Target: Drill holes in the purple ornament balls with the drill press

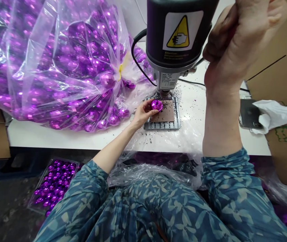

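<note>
My left hand (143, 114) pinches a shiny purple faceted ball (156, 105) between thumb and fingers. It holds the ball over the left part of a brown board (167, 112), which lies on the slotted metal base (163, 126) of a bench drill press (178, 37). The drill chuck (165, 93) is just behind and above the ball; the bit's tip cannot be made out. High on the right, beside the motor housing, my right hand (236, 37) is closed in a fist around the drill press handle, which is almost wholly hidden by the fingers.
A large clear bag (57, 67) of purple balls, tied with a yellow tie (120, 70), fills the table's left. Dark shavings surround the base. A phone (250, 113) and white tissue (276, 112) lie right, near a cardboard box (281, 77). A tray of balls (55, 181) sits below left.
</note>
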Demonstrator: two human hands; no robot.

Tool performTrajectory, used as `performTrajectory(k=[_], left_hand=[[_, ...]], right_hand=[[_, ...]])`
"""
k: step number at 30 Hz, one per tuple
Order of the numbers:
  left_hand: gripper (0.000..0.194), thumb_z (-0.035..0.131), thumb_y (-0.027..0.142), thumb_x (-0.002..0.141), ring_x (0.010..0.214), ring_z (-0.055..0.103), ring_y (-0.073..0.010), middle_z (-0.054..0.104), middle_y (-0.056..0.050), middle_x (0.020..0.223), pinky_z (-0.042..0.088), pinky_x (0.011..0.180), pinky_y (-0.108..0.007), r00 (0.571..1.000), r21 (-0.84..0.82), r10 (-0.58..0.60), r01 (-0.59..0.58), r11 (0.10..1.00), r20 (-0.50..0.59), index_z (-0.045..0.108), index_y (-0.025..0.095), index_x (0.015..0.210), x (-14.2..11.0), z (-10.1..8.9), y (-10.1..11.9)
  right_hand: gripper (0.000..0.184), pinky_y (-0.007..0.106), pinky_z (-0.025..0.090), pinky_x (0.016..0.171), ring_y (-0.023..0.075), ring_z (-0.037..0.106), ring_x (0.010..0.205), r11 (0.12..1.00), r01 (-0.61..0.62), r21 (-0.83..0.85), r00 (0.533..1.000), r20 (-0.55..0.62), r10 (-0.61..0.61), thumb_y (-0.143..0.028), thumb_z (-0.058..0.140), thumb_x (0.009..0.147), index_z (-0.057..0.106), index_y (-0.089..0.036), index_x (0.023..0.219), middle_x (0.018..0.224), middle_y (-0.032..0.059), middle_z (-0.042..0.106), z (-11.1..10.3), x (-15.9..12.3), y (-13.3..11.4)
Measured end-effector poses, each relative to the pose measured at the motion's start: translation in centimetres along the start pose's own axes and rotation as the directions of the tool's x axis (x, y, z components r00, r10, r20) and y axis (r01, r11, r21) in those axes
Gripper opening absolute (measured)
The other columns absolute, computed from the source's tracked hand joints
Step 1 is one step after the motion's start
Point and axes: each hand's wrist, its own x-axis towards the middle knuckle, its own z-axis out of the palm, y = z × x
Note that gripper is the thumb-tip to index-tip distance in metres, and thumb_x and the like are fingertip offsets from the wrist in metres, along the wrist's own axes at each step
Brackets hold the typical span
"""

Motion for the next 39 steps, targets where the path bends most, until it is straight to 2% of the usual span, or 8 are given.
performTrajectory(k=[10, 15, 19, 25, 28, 31, 35, 39], left_hand=[[0.064, 0.096, 0.036, 0.073, 0.099, 0.075, -0.0241, 0.08, -0.01, 0.119, 0.063, 0.089, -0.04, 0.998, 0.247, 0.057, -0.054, 0.967, -0.004, 0.07, 0.022, 0.131, 0.2, 1.3, 0.8], [0.06, 0.092, 0.02, 0.072, 0.116, 0.07, -0.0282, 0.073, -0.01, 0.127, 0.06, 0.1, -0.043, 0.981, 0.416, 0.188, -0.19, 0.889, 0.045, 0.068, 0.022, 0.127, -0.4, 2.2, 1.1], [0.062, 0.088, 0.018, 0.076, 0.122, 0.069, -0.03, 0.072, -0.012, 0.13, 0.058, 0.106, -0.046, 0.977, 0.402, 0.211, -0.207, 0.892, 0.034, 0.063, 0.021, 0.133, -0.6, 2.9, 0.2], [0.062, 0.087, 0.028, 0.084, 0.128, 0.067, -0.0305, 0.07, -0.012, 0.138, 0.056, 0.112, -0.05, 0.966, 0.372, 0.25, -0.254, 0.893, 0.059, 0.057, 0.024, 0.139, -0.9, 2.9, -0.9], [0.062, 0.086, 0.028, 0.085, 0.128, 0.068, -0.0307, 0.07, -0.012, 0.137, 0.056, 0.112, -0.051, 0.967, 0.366, 0.252, -0.252, 0.896, 0.047, 0.057, 0.024, 0.14, -0.9, 2.9, -1.1], [0.062, 0.087, 0.027, 0.085, 0.128, 0.067, -0.0312, 0.07, -0.012, 0.138, 0.056, 0.112, -0.051, 0.967, 0.372, 0.251, -0.248, 0.895, 0.041, 0.057, 0.024, 0.14, -0.8, 2.9, -1.3], [0.063, 0.087, 0.03, 0.086, 0.129, 0.067, -0.0309, 0.07, -0.012, 0.139, 0.055, 0.114, -0.051, 0.965, 0.384, 0.259, -0.256, 0.887, 0.045, 0.056, 0.024, 0.141, -0.8, 2.9, -1.3], [0.063, 0.086, 0.033, 0.088, 0.129, 0.068, -0.0305, 0.069, -0.012, 0.139, 0.056, 0.112, -0.05, 0.968, 0.385, 0.247, -0.246, 0.89, 0.047, 0.054, 0.025, 0.142, -0.9, 2.8, -1.3]], right_hand=[[0.048, 0.022, 0.007, 0.038, 0.0005, 0.022, 0.033, 1.0, -0.002, 0.02, 1.0, -0.02, 0.003, -0.015, 0.032, 0.106, 0.019, -0.024, 0.061, 0.041, -0.0083, 0.02, 0.4, -0.1, -0.1], [0.051, 0.024, 0.003, 0.037, 0.0012, 0.022, 0.032, 0.995, -0.006, 0.096, 1.0, -0.02, 0.008, -0.013, 0.034, 0.105, 0.021, -0.024, 0.057, 0.039, -0.0079, 0.022, 0.4, -0.3, -0.1], [0.052, 0.025, 0.002, 0.037, 0.0019, 0.022, 0.03, 0.989, -0.002, 0.15, 1.0, -0.022, 0.005, -0.012, 0.034, 0.104, 0.024, -0.025, 0.054, 0.037, -0.0083, 0.023, 0.2, -0.1, -0.2], [0.05, 0.022, 0.01, 0.036, 0.0022, 0.028, 0.031, 1.0, -0.004, 0.012, 0.996, 0.091, 0.003, -0.011, 0.032, 0.101, 0.025, -0.026, 0.053, 0.037, -0.0097, 0.023, -0.3, -0.1, -0.8], [0.047, 0.022, 0.011, 0.037, 0.0014, 0.028, 0.032, 0.998, 0.046, 0.032, 0.993, 0.104, -0.049, -0.012, 0.035, 0.099, 0.03, -0.026, 0.054, 0.039, -0.0102, 0.023, -0.8, -0.6, -0.5], [0.044, 0.02, 0.013, 0.038, 0.0, 0.028, 0.034, 0.98, 0.18, 0.086, 0.973, 0.13, -0.19, -0.013, 0.037, 0.099, 0.044, -0.022, 0.056, 0.041, -0.0103, 0.027, -1.5, -1.4, 0.2], [0.044, 0.016, 0.019, 0.044, -0.0029, 0.033, 0.037, 0.941, 0.319, 0.116, 0.936, 0.116, -0.332, -0.013, 0.046, 0.099, 0.049, -0.017, 0.055, 0.043, -0.0094, 0.028, -2.6, -2.8, 1.2], [0.045, 0.018, 0.026, 0.047, -0.002, 0.037, 0.039, 0.915, 0.39, 0.104, 0.915, 0.074, -0.398, -0.035, 0.067, 0.092, 0.051, -0.015, 0.056, 0.045, -0.0086, 0.027, -3.3, -4.4, 1.7]])
